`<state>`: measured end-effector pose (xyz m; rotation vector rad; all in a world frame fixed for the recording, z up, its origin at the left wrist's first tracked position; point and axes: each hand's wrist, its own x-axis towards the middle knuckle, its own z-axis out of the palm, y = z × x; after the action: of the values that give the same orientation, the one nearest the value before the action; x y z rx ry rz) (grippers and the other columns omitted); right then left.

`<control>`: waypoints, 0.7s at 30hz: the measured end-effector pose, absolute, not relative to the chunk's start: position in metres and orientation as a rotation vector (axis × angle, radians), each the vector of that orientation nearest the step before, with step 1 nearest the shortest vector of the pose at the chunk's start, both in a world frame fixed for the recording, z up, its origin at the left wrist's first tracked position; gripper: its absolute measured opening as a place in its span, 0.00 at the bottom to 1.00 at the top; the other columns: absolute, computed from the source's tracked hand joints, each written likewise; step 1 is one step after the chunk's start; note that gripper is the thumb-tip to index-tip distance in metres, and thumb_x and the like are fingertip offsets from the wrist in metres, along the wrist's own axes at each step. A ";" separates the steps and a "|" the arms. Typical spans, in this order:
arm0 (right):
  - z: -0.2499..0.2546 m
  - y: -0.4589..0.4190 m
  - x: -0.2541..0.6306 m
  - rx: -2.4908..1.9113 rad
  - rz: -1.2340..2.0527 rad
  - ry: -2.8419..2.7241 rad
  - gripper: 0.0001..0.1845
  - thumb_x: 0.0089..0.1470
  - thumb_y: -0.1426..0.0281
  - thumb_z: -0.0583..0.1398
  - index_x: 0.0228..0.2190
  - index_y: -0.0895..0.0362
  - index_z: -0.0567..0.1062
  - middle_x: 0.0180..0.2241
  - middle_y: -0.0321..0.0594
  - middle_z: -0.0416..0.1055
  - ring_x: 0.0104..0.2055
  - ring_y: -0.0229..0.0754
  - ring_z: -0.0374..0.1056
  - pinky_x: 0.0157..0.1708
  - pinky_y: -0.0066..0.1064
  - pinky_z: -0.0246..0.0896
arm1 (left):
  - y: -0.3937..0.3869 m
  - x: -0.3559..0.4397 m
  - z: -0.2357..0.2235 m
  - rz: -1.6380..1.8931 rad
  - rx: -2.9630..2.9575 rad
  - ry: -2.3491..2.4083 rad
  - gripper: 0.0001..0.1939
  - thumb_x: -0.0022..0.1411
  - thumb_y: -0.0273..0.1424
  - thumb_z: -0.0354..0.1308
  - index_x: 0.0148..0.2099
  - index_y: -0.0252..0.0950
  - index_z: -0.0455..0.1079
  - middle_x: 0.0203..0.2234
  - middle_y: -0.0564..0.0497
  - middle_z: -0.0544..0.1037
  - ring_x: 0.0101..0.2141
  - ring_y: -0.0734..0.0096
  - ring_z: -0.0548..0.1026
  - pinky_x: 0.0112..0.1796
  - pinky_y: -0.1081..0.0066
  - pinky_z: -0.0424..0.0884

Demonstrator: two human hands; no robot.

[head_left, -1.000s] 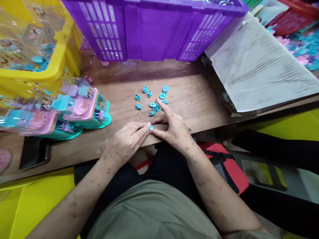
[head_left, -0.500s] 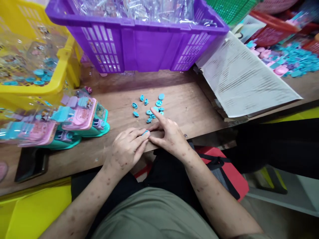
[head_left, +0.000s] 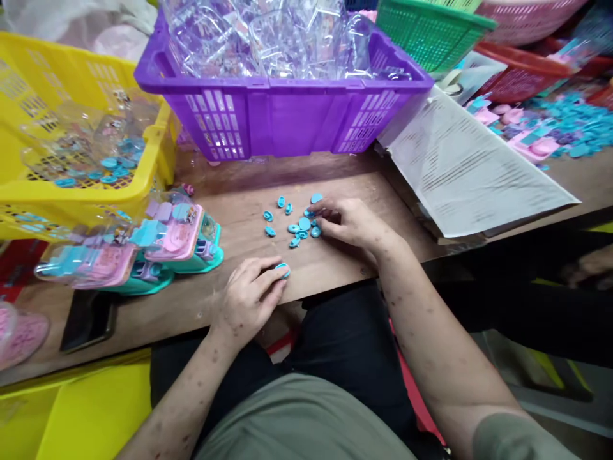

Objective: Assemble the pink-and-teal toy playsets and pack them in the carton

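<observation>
My left hand [head_left: 251,291] rests at the table's front edge, its fingers closed on a small round blue plastic piece [head_left: 284,271]. Farther forward, my right hand [head_left: 357,223] reaches into a loose group of similar blue pieces, thumb and fingers pinching one blue disc [head_left: 308,213] that they partly hide. Around it lie several more, including a flat blue disc [head_left: 304,223] and a piece with a raised tab [head_left: 294,243]. Some lie on edge, others flat.
A purple crate [head_left: 292,121] of clear plastic parts stands at the back. At left are a yellow crate [head_left: 160,153], pink-and-teal toys [head_left: 177,239] and a dark phone [head_left: 89,319]. A white board [head_left: 479,166] slants at right. Another person's hand [head_left: 594,265] shows at far right.
My right hand has left my left hand and moved forward and right to the blue pieces. My left hand keeps its blue piece. The camera view has shifted.
</observation>
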<state>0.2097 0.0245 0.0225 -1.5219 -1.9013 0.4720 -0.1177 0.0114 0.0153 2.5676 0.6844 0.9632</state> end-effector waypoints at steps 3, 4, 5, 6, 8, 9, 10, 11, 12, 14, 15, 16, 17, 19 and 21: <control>0.014 0.016 0.206 -1.459 0.434 -1.859 0.17 0.61 0.73 0.65 0.49 0.51 0.89 0.53 0.44 0.85 0.53 0.51 0.82 0.53 0.42 0.79 | 0.009 -0.118 0.015 0.990 2.509 0.730 0.10 0.78 0.28 0.64 0.58 0.41 0.78 0.54 0.43 0.85 0.54 0.57 0.84 0.57 0.54 0.83; 0.010 0.013 0.206 -1.448 0.405 -1.841 0.15 0.63 0.72 0.65 0.48 0.51 0.89 0.53 0.44 0.85 0.53 0.51 0.82 0.54 0.42 0.79 | 0.008 -0.119 0.017 0.998 2.487 0.739 0.11 0.78 0.28 0.64 0.59 0.41 0.78 0.54 0.43 0.85 0.54 0.57 0.84 0.57 0.54 0.83; 0.007 0.011 0.205 -1.443 0.379 -1.817 0.13 0.64 0.71 0.65 0.47 0.51 0.89 0.52 0.44 0.85 0.52 0.51 0.82 0.53 0.43 0.79 | 0.008 -0.119 0.018 1.007 2.462 0.746 0.12 0.78 0.27 0.64 0.60 0.41 0.77 0.54 0.43 0.84 0.54 0.57 0.84 0.57 0.54 0.83; 0.005 0.009 0.205 -1.443 0.359 -1.784 0.12 0.66 0.69 0.65 0.47 0.51 0.89 0.51 0.44 0.85 0.50 0.51 0.82 0.52 0.43 0.79 | 0.008 -0.120 0.021 1.017 2.438 0.751 0.12 0.78 0.27 0.64 0.60 0.40 0.77 0.54 0.43 0.84 0.54 0.58 0.83 0.57 0.54 0.82; 0.000 0.008 0.205 -1.458 0.344 -1.684 0.13 0.68 0.64 0.66 0.51 0.51 0.88 0.50 0.44 0.86 0.46 0.50 0.82 0.50 0.44 0.80 | 0.014 -0.117 0.030 1.043 2.403 0.771 0.11 0.78 0.27 0.63 0.59 0.40 0.76 0.52 0.44 0.84 0.53 0.59 0.83 0.57 0.56 0.82; -0.003 0.008 0.205 -1.467 0.356 -1.618 0.16 0.68 0.62 0.66 0.54 0.50 0.87 0.50 0.44 0.86 0.45 0.50 0.82 0.48 0.44 0.80 | 0.020 -0.113 0.036 1.058 2.398 0.775 0.09 0.79 0.27 0.62 0.58 0.40 0.77 0.51 0.45 0.85 0.53 0.59 0.83 0.57 0.56 0.81; -0.005 0.009 0.205 -1.471 0.382 -1.547 0.19 0.68 0.60 0.67 0.57 0.50 0.85 0.50 0.43 0.86 0.44 0.49 0.82 0.48 0.44 0.80 | 0.028 -0.106 0.041 1.062 2.408 0.765 0.08 0.79 0.28 0.61 0.57 0.40 0.77 0.50 0.46 0.85 0.52 0.59 0.83 0.57 0.56 0.81; -0.007 0.010 0.206 -1.465 0.416 -1.476 0.22 0.67 0.58 0.68 0.59 0.49 0.84 0.51 0.43 0.86 0.44 0.49 0.82 0.47 0.44 0.81 | 0.038 -0.095 0.045 1.046 2.432 0.739 0.08 0.80 0.29 0.60 0.56 0.40 0.78 0.50 0.46 0.85 0.52 0.59 0.83 0.57 0.56 0.80; -0.009 0.011 0.206 -1.453 0.454 -1.415 0.25 0.66 0.56 0.69 0.60 0.49 0.83 0.51 0.43 0.86 0.44 0.49 0.82 0.47 0.44 0.82 | 0.049 -0.082 0.048 1.006 2.469 0.703 0.08 0.80 0.29 0.59 0.55 0.40 0.79 0.49 0.46 0.85 0.52 0.58 0.83 0.57 0.55 0.80; -0.010 0.012 0.207 -1.436 0.526 -1.324 0.26 0.63 0.51 0.72 0.56 0.50 0.84 0.51 0.43 0.86 0.45 0.50 0.83 0.50 0.45 0.83 | 0.074 -0.051 0.049 0.826 2.570 0.643 0.08 0.79 0.30 0.60 0.53 0.39 0.81 0.48 0.45 0.85 0.51 0.56 0.82 0.57 0.54 0.79; -0.010 0.012 0.208 -1.437 0.547 -1.292 0.26 0.61 0.49 0.73 0.53 0.51 0.86 0.51 0.44 0.87 0.46 0.51 0.84 0.51 0.46 0.84 | 0.086 -0.036 0.048 0.699 2.618 0.641 0.08 0.77 0.30 0.62 0.50 0.38 0.82 0.46 0.44 0.84 0.49 0.55 0.82 0.57 0.54 0.80; -0.010 0.012 0.208 -1.441 0.558 -1.272 0.26 0.59 0.47 0.74 0.49 0.51 0.87 0.50 0.45 0.87 0.47 0.52 0.84 0.53 0.47 0.84 | 0.097 -0.022 0.047 0.577 2.649 0.654 0.07 0.75 0.30 0.63 0.46 0.37 0.83 0.43 0.44 0.84 0.47 0.54 0.82 0.56 0.54 0.80; -0.009 0.012 0.209 -1.443 0.558 -1.266 0.27 0.57 0.45 0.75 0.47 0.52 0.88 0.49 0.46 0.87 0.48 0.53 0.84 0.54 0.48 0.84 | 0.105 -0.010 0.045 0.483 2.659 0.675 0.07 0.74 0.30 0.64 0.43 0.36 0.83 0.40 0.45 0.83 0.45 0.55 0.81 0.55 0.55 0.80; -0.006 0.012 0.211 -1.430 0.530 -1.279 0.28 0.56 0.43 0.76 0.45 0.52 0.89 0.49 0.47 0.87 0.50 0.54 0.84 0.55 0.49 0.84 | 0.117 0.004 0.043 0.386 2.623 0.719 0.08 0.73 0.29 0.65 0.38 0.37 0.83 0.35 0.47 0.81 0.42 0.56 0.81 0.53 0.57 0.80; -0.004 0.011 0.211 -1.422 0.505 -1.291 0.30 0.56 0.40 0.75 0.44 0.51 0.90 0.49 0.47 0.86 0.51 0.55 0.84 0.55 0.49 0.84 | 0.123 0.005 0.042 0.359 2.566 0.736 0.07 0.72 0.29 0.68 0.38 0.38 0.84 0.33 0.48 0.80 0.40 0.57 0.81 0.52 0.59 0.80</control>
<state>0.2113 0.0113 -0.0044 -1.4218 -1.2908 0.5046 0.0049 0.1225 0.0425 2.5658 0.7356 0.3595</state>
